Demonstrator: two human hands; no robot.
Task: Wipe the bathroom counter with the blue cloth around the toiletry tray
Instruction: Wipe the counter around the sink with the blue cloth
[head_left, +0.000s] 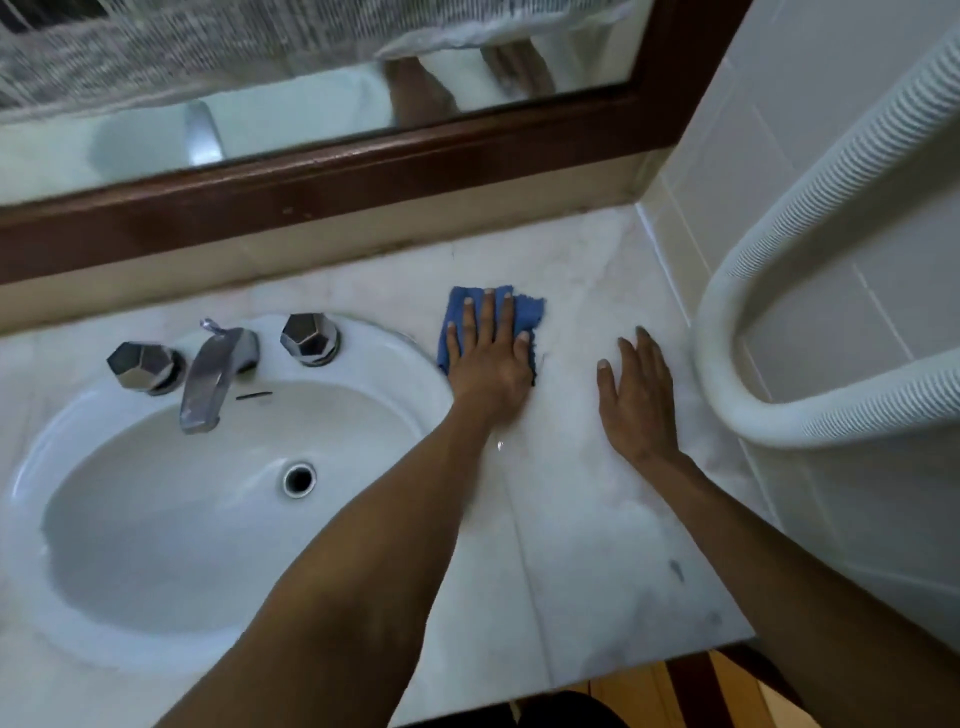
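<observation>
A blue cloth (524, 312) lies flat on the white marble counter (582, 519), just right of the sink rim. My left hand (488, 358) presses down on the cloth with fingers spread, covering most of it. My right hand (636, 400) rests flat and empty on the counter to the right, fingers apart, a short gap from the cloth. No toiletry tray is in view.
A white oval sink (78, 597) with a chrome tap (210, 376) and two faceted knobs fills the left. A wood-framed mirror (322, 176) runs along the back. A ribbed white hose (810, 208) loops against the tiled right wall (769, 104), over the counter's right edge.
</observation>
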